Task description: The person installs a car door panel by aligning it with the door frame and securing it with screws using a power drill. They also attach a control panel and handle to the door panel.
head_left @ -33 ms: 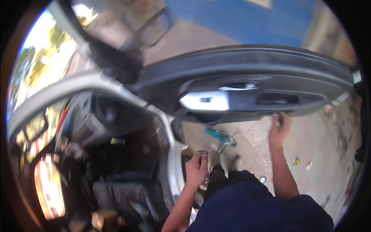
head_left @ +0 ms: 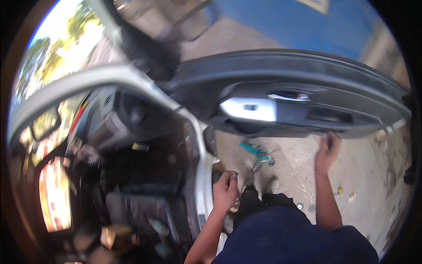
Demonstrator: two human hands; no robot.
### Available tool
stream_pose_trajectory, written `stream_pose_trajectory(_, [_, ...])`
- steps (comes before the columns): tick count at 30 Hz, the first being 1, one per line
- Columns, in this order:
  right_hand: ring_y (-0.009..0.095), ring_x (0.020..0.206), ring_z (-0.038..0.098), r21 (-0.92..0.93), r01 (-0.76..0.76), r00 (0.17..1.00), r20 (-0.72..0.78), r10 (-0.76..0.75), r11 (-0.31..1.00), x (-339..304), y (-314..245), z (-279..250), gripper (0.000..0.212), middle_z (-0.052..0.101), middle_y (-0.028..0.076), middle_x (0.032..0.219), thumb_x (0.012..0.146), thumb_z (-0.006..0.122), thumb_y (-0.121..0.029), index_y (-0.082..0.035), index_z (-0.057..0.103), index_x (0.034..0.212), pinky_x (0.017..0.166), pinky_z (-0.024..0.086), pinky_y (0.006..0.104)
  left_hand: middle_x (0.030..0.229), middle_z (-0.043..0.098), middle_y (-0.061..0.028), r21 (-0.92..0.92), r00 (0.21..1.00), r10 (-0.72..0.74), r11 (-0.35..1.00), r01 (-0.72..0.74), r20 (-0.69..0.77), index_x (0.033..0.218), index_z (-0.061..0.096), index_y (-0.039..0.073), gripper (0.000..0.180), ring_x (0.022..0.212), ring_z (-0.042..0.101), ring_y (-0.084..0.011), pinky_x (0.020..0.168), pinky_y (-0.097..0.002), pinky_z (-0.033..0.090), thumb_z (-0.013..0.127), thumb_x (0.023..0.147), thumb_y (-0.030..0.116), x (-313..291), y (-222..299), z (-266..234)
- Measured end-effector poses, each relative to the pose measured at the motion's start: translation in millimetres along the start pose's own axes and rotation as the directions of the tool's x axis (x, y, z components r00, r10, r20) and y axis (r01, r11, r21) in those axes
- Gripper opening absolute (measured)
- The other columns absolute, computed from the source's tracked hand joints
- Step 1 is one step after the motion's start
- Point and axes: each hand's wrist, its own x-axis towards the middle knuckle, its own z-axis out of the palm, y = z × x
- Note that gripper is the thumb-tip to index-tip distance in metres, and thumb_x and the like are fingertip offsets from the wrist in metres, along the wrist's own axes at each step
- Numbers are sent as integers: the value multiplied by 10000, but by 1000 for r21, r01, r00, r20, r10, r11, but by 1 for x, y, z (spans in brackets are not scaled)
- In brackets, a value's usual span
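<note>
A car door (head_left: 281,70) with a dark inner panel stands swung out in front of me. My right hand (head_left: 327,154) is raised to the panel's near edge, thumb and loosely bent fingers apart. Motion blurs the fingertips, and I cannot tell whether they touch the door. A pale switch plate (head_left: 248,109) and a door handle (head_left: 290,96) are on the panel. To the left, beside the pale door frame (head_left: 203,176), my left hand (head_left: 225,191) is closed, thumb pressed against the fingers. Whatever it may pinch is too small to name.
Below the door, a teal power tool (head_left: 257,153) lies on the dusty ground near my feet. A small yellow object (head_left: 340,191) is farther right. The car's interior, with a dark seat (head_left: 140,213), fills the left side. A blue surface (head_left: 303,26) stands beyond the door.
The car and door have shifted to the right in view. My right hand has shifted right with them, still by the panel's near edge. My left hand keeps its closed pose.
</note>
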Motion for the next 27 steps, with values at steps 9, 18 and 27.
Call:
stream_pose_trajectory(9, [179,876,673,30,-11,464,886,-22,999,-134,14,8,77,721,99,1024,1052,722,-44,-28,774,1107,798,550,330,690,555,24,-556,653,-512,815,164,-558,1271,754,17,224,510,467,-78,479,-285,386,604,1133,112,-152,-160,-62])
stream_pose_trajectory(18, [306,837,734,102,186,-74,993,-90,977,-197,-51,68,188,748,179,999,988,800,-143,-13,834,1120,783,588,418,731,568,48,-623,388,-537,770,-139,-749,1211,772,36,153,545,461,-41,492,-258,370,656,1126,90,-218,-182,-169])
stream_pose_trajectory(27, [404,961,787,63,341,-213,977,11,938,-242,-59,90,253,791,234,1082,1004,785,-223,-13,840,1133,871,621,484,969,745,-39,-430,135,-455,885,179,-880,1270,769,-3,225,733,664,-115,677,-291,567,631,1095,26,-321,-301,-347])
